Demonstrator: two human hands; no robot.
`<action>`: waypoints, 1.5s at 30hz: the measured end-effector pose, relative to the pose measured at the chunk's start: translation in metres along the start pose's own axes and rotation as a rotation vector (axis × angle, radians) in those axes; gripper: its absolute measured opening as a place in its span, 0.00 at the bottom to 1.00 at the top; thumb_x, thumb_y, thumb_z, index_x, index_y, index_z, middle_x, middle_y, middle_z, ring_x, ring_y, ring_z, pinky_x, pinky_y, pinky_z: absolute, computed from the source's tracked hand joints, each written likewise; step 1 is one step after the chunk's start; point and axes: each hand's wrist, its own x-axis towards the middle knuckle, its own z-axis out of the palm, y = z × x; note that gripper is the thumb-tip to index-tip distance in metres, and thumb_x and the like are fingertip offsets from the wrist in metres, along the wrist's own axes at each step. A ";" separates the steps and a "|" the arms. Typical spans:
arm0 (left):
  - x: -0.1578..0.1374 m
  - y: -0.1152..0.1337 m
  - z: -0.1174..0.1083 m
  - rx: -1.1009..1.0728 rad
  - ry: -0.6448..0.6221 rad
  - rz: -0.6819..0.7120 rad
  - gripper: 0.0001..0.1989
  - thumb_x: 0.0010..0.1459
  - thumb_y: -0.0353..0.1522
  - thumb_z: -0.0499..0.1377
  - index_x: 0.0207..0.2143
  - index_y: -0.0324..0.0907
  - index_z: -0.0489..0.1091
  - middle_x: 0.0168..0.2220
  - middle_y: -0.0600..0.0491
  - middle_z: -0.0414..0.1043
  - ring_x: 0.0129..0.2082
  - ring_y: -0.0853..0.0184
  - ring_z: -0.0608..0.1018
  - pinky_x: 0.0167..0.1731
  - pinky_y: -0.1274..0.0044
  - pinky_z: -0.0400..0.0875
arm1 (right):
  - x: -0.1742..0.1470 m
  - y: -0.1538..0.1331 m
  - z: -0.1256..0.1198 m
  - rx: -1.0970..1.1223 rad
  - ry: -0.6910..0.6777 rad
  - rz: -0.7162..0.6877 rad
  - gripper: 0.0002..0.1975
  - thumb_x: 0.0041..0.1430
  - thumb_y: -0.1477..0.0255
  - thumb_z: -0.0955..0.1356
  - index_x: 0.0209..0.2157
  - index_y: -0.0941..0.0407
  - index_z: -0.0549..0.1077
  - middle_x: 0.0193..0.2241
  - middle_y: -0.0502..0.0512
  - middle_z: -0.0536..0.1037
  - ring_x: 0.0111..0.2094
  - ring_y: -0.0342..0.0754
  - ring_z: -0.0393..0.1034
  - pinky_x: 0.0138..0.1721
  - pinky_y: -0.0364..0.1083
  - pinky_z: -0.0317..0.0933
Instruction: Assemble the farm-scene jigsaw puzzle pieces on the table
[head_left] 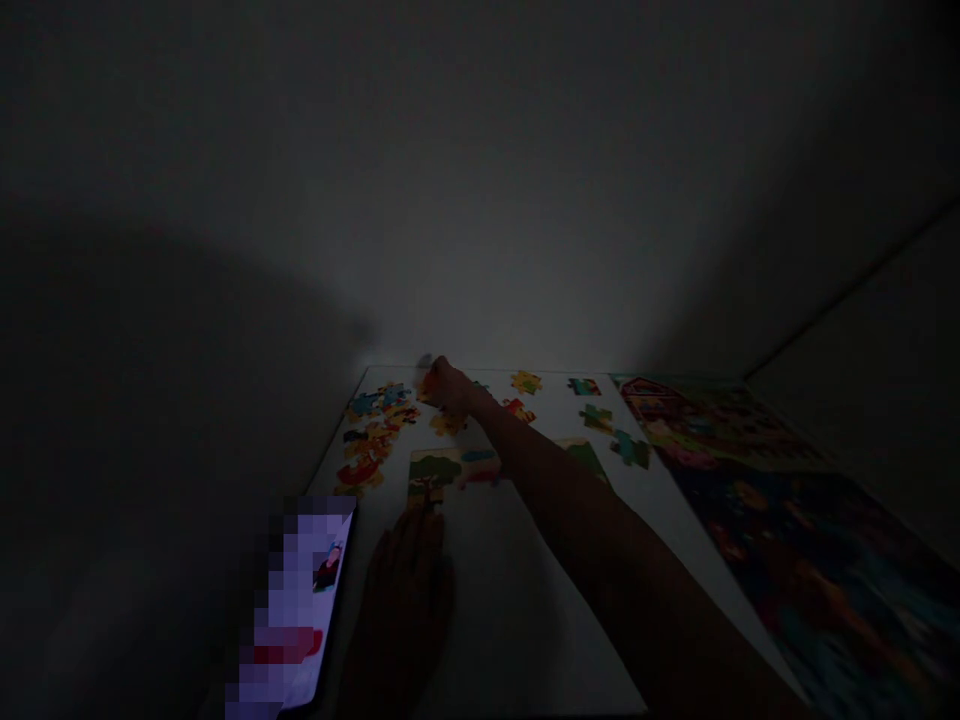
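Observation:
My right hand (pixel 454 388) reaches to the far left part of the white table (pixel 495 560), its fingers closed in a pinch on a dim jigsaw puzzle piece (pixel 430 384) with some orange on it. Below, my left hand (pixel 409 565) lies flat, fingers stretched out, their tips at the lower edge of a joined puzzle section (pixel 433 470) showing a tree. My right forearm hides part of the middle. Another puzzle section (pixel 589 457) with green shows to the right of the forearm.
Several loose puzzle pieces (pixel 367 450) cluster at the left edge; others, like a green piece (pixel 630 449), lie at the back right. A lit phone or tablet screen (pixel 319 600) stands at left. Colourful picture sheets (pixel 787 540) cover the right. A wall (pixel 495 250) rises behind.

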 end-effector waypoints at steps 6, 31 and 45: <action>0.008 -0.003 0.000 -0.087 -0.011 0.045 0.22 0.67 0.34 0.47 0.59 0.36 0.65 0.63 0.36 0.62 0.63 0.49 0.65 0.58 0.54 0.64 | -0.125 0.014 -0.081 0.257 0.026 -0.178 0.18 0.58 0.77 0.65 0.51 0.55 0.69 0.41 0.52 0.76 0.39 0.45 0.70 0.40 0.44 0.65; 0.015 0.001 -0.011 -0.092 -0.109 0.003 0.25 0.67 0.41 0.45 0.58 0.38 0.66 0.63 0.39 0.62 0.63 0.50 0.65 0.61 0.56 0.61 | -0.389 0.120 -0.054 -0.019 0.361 0.110 0.12 0.63 0.71 0.66 0.45 0.47 0.78 0.51 0.58 0.78 0.52 0.56 0.70 0.54 0.59 0.64; 0.014 -0.002 -0.007 -0.109 -0.081 0.034 0.25 0.66 0.42 0.46 0.58 0.38 0.66 0.63 0.39 0.62 0.63 0.50 0.65 0.62 0.57 0.61 | -0.393 0.113 -0.042 -0.312 0.380 0.067 0.20 0.65 0.77 0.62 0.56 0.52 0.72 0.57 0.59 0.73 0.54 0.56 0.70 0.50 0.56 0.67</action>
